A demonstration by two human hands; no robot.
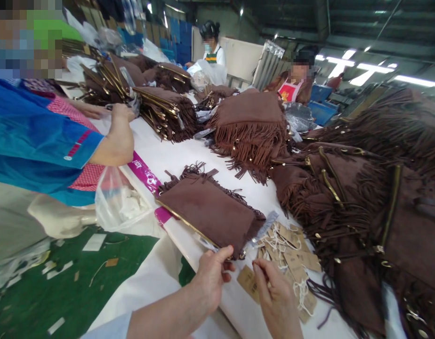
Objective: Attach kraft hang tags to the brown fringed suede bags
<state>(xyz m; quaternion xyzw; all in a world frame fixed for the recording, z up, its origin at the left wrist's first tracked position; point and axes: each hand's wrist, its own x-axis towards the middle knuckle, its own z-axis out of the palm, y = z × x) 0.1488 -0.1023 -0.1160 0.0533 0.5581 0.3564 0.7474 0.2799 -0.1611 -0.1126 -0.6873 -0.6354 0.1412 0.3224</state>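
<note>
A flat brown fringed bag (pixel 210 205) with a gold zipper along its near edge lies on the white table. My left hand (pixel 212 275) is closed at the bag's near corner, its thumb by the small metal ring at the zipper's end. To its right, my right hand (pixel 277 294) is closed in a pinch beside a kraft hang tag (pixel 249 284). The tag's string is too fine to make out between the fingertips. A pile of more kraft tags with white strings (pixel 291 254) lies just beyond my right hand.
Brown fringed bags are heaped along the right (pixel 344 188) and stacked further back (pixel 251 113). A co-worker in a blue sleeve (pixel 44 136) handles items on the left. A plastic bag (pixel 124 202) hangs at the table's edge. Paper scraps litter the green floor (pixel 76 278).
</note>
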